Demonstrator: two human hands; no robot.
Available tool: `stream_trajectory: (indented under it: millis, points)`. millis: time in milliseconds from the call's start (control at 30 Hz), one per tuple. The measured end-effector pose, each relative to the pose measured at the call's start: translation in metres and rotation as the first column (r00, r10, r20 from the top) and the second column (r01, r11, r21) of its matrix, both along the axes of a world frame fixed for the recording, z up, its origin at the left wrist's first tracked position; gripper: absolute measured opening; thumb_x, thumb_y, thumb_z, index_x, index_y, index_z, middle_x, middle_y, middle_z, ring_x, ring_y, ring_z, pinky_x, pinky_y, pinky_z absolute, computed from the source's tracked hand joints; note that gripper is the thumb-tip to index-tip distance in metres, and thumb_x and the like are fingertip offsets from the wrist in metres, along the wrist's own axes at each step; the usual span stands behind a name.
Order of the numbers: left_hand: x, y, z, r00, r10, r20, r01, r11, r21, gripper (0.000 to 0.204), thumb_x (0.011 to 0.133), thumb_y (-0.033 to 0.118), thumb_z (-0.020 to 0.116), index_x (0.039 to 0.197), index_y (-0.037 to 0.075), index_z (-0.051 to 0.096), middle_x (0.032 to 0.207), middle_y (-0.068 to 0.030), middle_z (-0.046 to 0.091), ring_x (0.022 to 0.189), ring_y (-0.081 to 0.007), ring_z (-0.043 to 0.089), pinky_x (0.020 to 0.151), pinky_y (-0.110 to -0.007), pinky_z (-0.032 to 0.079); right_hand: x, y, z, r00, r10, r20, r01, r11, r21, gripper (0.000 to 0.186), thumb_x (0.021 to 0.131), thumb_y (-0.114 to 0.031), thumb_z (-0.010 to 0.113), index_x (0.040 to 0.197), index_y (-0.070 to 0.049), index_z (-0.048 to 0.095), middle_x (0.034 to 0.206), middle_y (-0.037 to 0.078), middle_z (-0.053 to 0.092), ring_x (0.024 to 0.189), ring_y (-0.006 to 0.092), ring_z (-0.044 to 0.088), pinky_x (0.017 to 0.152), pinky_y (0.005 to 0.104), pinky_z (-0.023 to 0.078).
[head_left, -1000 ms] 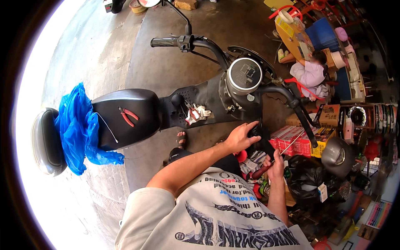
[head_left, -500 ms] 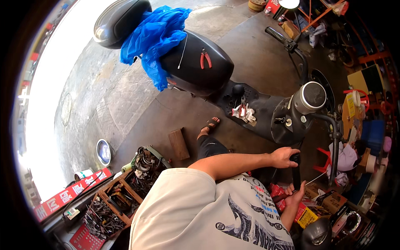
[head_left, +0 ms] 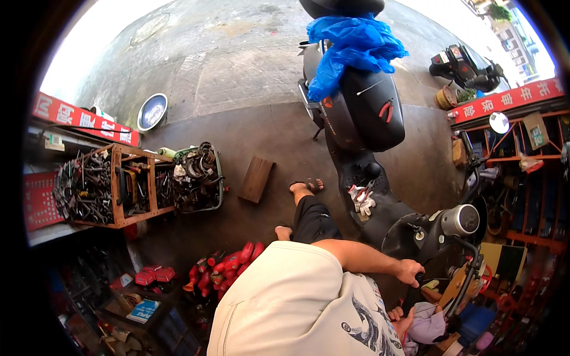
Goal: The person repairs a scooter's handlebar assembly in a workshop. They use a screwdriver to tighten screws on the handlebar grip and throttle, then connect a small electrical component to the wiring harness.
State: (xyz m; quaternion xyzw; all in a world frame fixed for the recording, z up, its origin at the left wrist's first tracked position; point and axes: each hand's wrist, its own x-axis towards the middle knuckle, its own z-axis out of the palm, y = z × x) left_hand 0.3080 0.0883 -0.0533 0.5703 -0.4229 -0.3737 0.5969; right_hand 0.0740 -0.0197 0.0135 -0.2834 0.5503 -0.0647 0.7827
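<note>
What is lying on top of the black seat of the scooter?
On the black seat lies a pair of red-handled pliers, with a thin light rod nearby. A blue plastic bag drapes over the seat's rear end; whatever is beneath the bag is covered.

The person wears a loose, short-sleeved T-shirt (head_left: pixel 291 302) in a pale cream colour, with a large dark blue-black graphic print across its lower front, dark knee-length shorts (head_left: pixel 314 221), and open sandals (head_left: pixel 310 185) on bare feet. Both forearms are uncovered.
</note>
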Motion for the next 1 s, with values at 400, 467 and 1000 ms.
stream_trajectory:
  millis: [400, 467, 1000]
  points:
    - [0.008, 0.019, 0.020, 0.993, 0.105, 0.048, -0.105, 0.995, 0.001, 0.057, 0.076, 0.035, 0.071, 0.121, 0.001, 0.063, 0.098, -0.0212, 0.071, 0.098, -0.0364, 0.067, 0.088, -0.043, 0.052, 0.027, 0.035, 0.020, 0.991, 0.104, -0.081, -0.129, 0.897, -0.422, 0.049, 0.095, -0.055, 0.057, 0.102, -0.007, 0.058, 0.066, -0.002, 0.039, 0.053, 0.0112, 0.037, 0.052, 0.0271, 0.037]
    - [0.009, 0.022, 0.019, 0.994, 0.096, 0.046, -0.097, 0.995, 0.017, 0.057, 0.076, 0.035, 0.071, 0.122, 0.001, 0.063, 0.099, -0.0209, 0.071, 0.098, -0.0362, 0.067, 0.087, -0.043, 0.052, 0.033, 0.052, 0.030, 0.988, 0.118, -0.100, -0.149, 0.894, -0.422, 0.049, 0.095, -0.055, 0.058, 0.102, -0.007, 0.057, 0.069, -0.001, 0.043, 0.055, 0.0115, 0.039, 0.054, 0.0275, 0.038]
    - [0.011, 0.033, 0.014, 0.971, -0.156, -0.180, 0.152, 0.988, -0.035, 0.061, 0.073, 0.025, 0.074, 0.127, -0.001, 0.059, 0.085, -0.0137, 0.071, 0.079, -0.0253, 0.071, 0.072, -0.037, 0.055, 0.009, 0.030, 0.002, 0.999, -0.039, -0.002, 0.038, 0.979, -0.200, 0.048, 0.096, -0.055, 0.052, 0.095, -0.008, 0.057, 0.056, -0.004, 0.028, 0.044, 0.0095, 0.028, 0.045, 0.0261, 0.028]
